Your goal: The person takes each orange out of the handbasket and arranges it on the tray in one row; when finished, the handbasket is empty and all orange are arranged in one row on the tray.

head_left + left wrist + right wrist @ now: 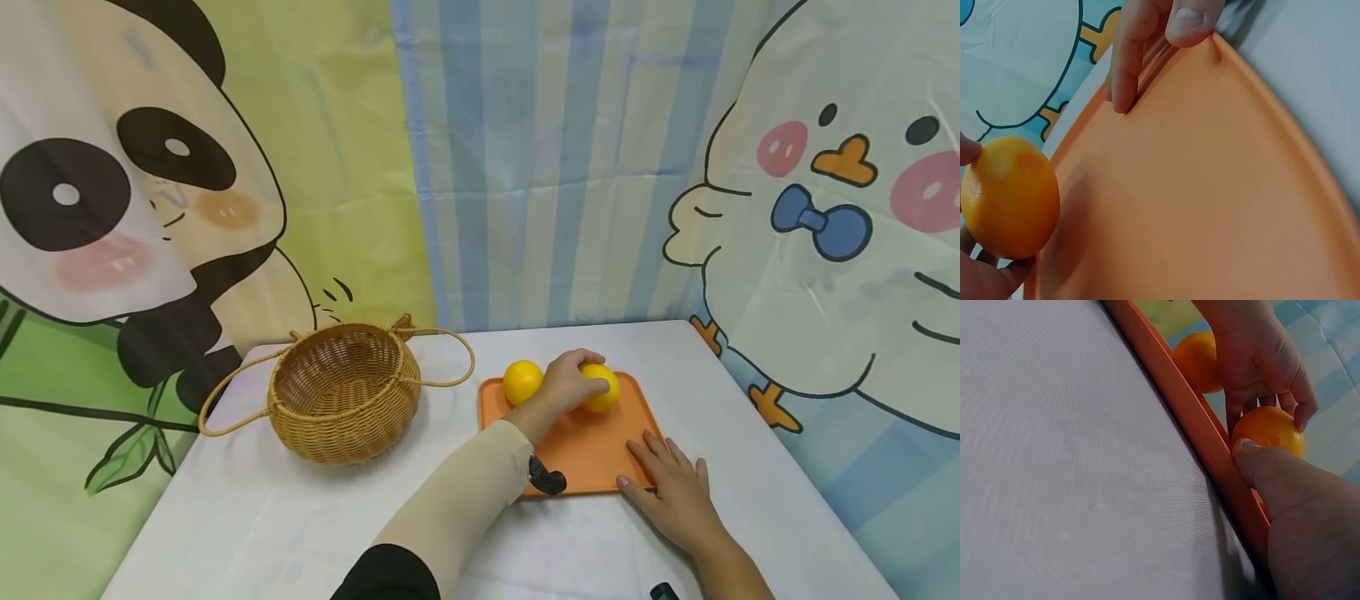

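Note:
In the head view my left hand (pixel 567 382) grips an orange (pixel 602 389) over the back right part of an orange-coloured tray (pixel 592 454). The left wrist view shows this orange (pixel 1010 197) between the thumb and fingers, with a shadow on the tray beside it. A second orange (pixel 522 382) sits at the tray's back left corner, just left of my left hand. My right hand (pixel 678 500) rests at the tray's front right corner, its fingers (pixel 1127 81) spread on the tray and its thumb (pixel 1257 459) by the front rim.
A round wicker basket (pixel 345 400) stands left of the tray, its two loop handles folded outward. White cloth (pixel 285 525) covers the table. Printed curtains (pixel 555 167) hang close behind and at the sides. A small dark object (pixel 663 592) shows at the bottom edge.

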Demonstrator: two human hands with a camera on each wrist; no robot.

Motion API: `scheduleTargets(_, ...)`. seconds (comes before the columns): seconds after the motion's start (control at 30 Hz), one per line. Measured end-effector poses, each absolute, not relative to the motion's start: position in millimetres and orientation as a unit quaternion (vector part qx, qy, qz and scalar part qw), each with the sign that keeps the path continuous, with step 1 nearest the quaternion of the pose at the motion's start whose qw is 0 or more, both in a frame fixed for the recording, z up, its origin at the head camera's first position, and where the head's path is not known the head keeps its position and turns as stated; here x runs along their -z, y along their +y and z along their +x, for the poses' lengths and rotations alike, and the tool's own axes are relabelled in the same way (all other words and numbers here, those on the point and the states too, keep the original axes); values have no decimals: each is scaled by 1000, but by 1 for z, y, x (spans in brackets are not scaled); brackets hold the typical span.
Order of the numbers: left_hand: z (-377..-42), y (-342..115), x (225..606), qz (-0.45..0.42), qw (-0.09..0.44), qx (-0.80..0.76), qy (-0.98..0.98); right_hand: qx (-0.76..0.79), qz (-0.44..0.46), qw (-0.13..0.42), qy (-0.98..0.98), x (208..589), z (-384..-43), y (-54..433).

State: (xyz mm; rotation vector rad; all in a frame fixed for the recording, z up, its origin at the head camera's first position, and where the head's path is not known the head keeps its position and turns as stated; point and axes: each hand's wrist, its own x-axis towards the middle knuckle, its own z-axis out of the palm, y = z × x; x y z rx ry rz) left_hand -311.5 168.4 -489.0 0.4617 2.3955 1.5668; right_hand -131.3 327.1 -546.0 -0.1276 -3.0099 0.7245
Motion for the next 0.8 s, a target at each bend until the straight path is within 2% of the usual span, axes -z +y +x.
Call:
scheduleTargets(0.3, -312, 171, 496, 155, 126, -535, 821, -232, -40, 24, -972, 546, -130, 327)
scheduleTargets(0.8, -315, 173, 499, 174, 88, -528, 827, -235, -36, 26, -971, 546, -131, 327)
